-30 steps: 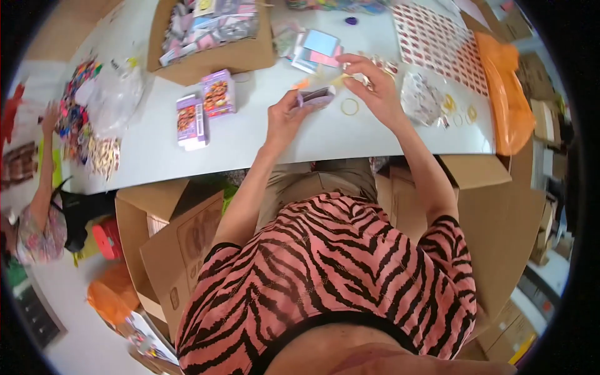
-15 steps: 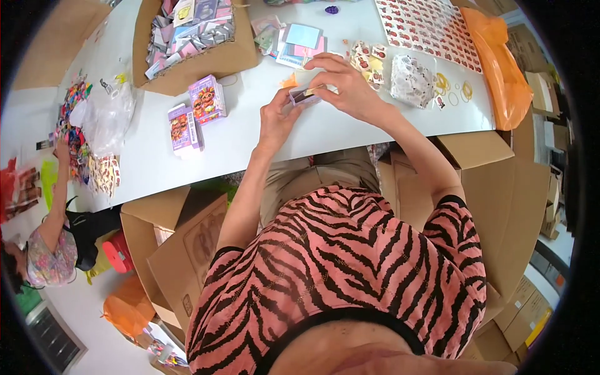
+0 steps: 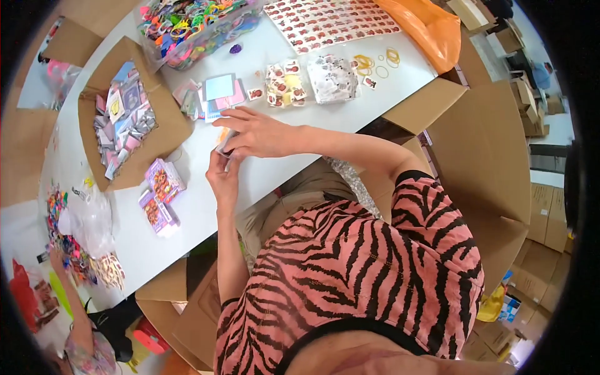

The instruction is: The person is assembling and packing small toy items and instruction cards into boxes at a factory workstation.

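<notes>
At the table edge my left hand grips a small open box from below, between thumb and fingers. My right hand reaches over from the right, its thumb and fingertips closed at the box's upper opening; what they pinch, if anything, is hidden. A bit of orange shows just behind the box. Beyond my fingers lies a pile of flat pastel cards. Left of my hands, two purple printed boxes rest against each other on the table.
A carton of small packets stands left, behind it a clear bin of colourful bands. Cut stickers, a clear pack, rubber bands, a sticker sheet and an orange bag lie right. Another person's arm reaches in lower left.
The view has turned, shifting the table's things leftward and bringing the bin into sight. My right hand has lowered its fingers closer over the small box, which my left hand still holds.
</notes>
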`<act>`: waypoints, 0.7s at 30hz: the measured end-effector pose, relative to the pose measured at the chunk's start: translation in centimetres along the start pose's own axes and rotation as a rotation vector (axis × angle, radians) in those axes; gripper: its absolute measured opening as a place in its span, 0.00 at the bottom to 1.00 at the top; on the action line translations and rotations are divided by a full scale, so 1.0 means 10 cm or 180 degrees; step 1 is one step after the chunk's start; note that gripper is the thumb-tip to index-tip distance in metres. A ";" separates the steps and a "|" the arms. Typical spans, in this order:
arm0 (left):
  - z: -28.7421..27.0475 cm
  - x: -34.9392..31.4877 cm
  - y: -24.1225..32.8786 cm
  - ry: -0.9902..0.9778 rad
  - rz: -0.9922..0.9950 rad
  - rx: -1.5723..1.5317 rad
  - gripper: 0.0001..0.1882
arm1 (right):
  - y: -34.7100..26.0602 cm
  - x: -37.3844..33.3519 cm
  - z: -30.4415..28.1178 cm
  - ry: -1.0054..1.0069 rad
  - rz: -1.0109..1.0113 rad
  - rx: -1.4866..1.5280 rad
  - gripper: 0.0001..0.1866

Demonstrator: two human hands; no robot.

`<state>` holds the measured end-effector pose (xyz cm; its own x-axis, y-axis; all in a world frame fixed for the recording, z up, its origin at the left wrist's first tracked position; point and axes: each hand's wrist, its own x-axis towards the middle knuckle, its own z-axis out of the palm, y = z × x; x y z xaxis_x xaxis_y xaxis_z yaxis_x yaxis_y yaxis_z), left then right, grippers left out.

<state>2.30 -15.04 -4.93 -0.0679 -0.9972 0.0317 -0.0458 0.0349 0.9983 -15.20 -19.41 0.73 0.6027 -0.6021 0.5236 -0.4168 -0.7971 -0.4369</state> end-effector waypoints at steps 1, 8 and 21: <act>0.03 0.02 0.00 -0.0024 0.0011 -0.0012 0.15 | 0.00 -0.02 -0.04 0.0138 -0.0021 0.0039 0.10; -0.04 0.03 -0.08 -0.0102 -0.0134 0.0071 0.18 | 0.54 -0.40 -0.83 0.0844 0.1417 0.0301 0.08; 0.03 0.04 -0.04 -0.0135 -0.0004 0.0009 0.19 | 1.18 -1.13 -1.07 -0.1291 0.1872 -0.1882 0.13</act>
<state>1.98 -15.45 -5.35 -0.1100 -0.9935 0.0282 -0.0486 0.0338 0.9982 -34.24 -22.50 -2.54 0.3297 -0.9440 -0.0085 -0.9431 -0.3290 -0.0486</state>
